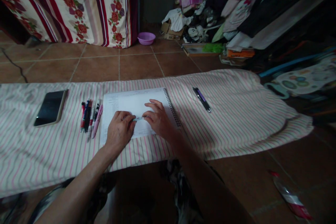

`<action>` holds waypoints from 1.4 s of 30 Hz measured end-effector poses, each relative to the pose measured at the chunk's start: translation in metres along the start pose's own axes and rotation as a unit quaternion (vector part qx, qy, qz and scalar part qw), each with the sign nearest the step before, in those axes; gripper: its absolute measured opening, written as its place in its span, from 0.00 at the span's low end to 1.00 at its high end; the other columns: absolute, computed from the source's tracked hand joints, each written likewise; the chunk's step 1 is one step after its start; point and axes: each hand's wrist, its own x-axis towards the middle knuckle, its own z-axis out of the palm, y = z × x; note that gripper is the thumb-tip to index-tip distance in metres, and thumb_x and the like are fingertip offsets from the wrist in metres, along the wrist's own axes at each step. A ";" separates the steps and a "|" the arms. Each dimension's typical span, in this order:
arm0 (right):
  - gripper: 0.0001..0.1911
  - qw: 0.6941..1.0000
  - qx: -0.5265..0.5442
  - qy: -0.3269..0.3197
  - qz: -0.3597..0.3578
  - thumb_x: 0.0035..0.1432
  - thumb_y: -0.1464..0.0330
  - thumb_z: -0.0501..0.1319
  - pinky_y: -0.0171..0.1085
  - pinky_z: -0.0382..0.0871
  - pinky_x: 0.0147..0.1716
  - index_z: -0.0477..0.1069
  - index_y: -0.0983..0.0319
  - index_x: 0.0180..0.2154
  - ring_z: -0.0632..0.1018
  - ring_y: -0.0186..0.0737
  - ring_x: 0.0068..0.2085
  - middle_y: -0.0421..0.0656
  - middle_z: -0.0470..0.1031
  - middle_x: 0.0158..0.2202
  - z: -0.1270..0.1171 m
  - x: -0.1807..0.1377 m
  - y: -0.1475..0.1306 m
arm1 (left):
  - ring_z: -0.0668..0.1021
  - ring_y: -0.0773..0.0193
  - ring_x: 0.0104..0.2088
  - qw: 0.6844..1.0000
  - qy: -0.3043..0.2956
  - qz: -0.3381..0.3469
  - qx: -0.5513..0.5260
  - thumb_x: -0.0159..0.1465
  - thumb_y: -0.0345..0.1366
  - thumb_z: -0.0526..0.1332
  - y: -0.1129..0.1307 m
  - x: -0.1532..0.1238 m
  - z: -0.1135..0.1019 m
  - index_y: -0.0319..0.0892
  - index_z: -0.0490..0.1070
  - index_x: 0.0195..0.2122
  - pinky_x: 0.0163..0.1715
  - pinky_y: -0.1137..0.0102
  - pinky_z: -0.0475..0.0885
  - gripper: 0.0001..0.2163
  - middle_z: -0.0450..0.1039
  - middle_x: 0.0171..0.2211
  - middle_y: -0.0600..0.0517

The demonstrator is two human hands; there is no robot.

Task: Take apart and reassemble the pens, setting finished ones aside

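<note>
A spiral notebook (136, 103) lies open on a striped cloth (236, 112) spread over the floor. Both my hands rest on its lower part and pinch a small pale green pen (138, 118) between them. My left hand (119, 131) is closed on the pen's left end. My right hand (157, 119) is closed on the right end, its fingers curled. Several pens (90, 117) lie in a row just left of the notebook. One dark pen (202, 99) lies alone to the right.
A dark phone (50, 107) lies on the cloth at the left. A purple bowl (146, 38) stands on the tiled floor by a flowered curtain (78, 7). Piled clothes and boxes (210, 17) fill the back right. A plastic bottle (291, 197) lies at the lower right.
</note>
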 end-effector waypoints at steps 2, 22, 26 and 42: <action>0.05 1.000 -0.003 -0.002 -0.001 0.55 0.71 0.59 0.52 0.60 0.54 0.75 0.59 0.31 0.60 0.48 0.57 0.47 0.68 0.47 0.000 0.000 0.000 | 0.69 0.56 0.39 1.000 -0.001 0.002 0.002 0.61 0.34 0.54 -0.001 0.000 0.000 0.41 0.73 0.37 0.40 0.60 0.69 0.09 0.71 0.35 0.46; 0.05 0.999 -0.034 0.001 0.005 0.54 0.72 0.60 0.51 0.61 0.54 0.75 0.60 0.31 0.61 0.49 0.57 0.47 0.68 0.47 -0.007 -0.004 0.010 | 0.69 0.56 0.40 1.000 -0.003 0.005 0.002 0.62 0.34 0.54 -0.010 -0.007 -0.005 0.41 0.73 0.38 0.41 0.61 0.69 0.09 0.71 0.36 0.47; 0.06 0.999 -0.031 -0.001 0.007 0.55 0.72 0.59 0.52 0.61 0.54 0.75 0.59 0.31 0.61 0.49 0.57 0.47 0.68 0.47 -0.008 -0.005 0.012 | 0.69 0.56 0.40 1.000 -0.002 0.000 0.012 0.62 0.35 0.54 -0.012 -0.009 -0.007 0.40 0.73 0.38 0.40 0.61 0.69 0.09 0.71 0.37 0.46; 0.06 0.998 -0.061 0.001 0.010 0.55 0.71 0.59 0.51 0.60 0.54 0.75 0.61 0.31 0.60 0.50 0.56 0.48 0.69 0.46 -0.012 -0.006 0.014 | 0.70 0.57 0.39 1.000 -0.003 0.003 0.029 0.62 0.34 0.55 -0.020 -0.015 -0.016 0.38 0.73 0.38 0.41 0.61 0.69 0.10 0.72 0.36 0.46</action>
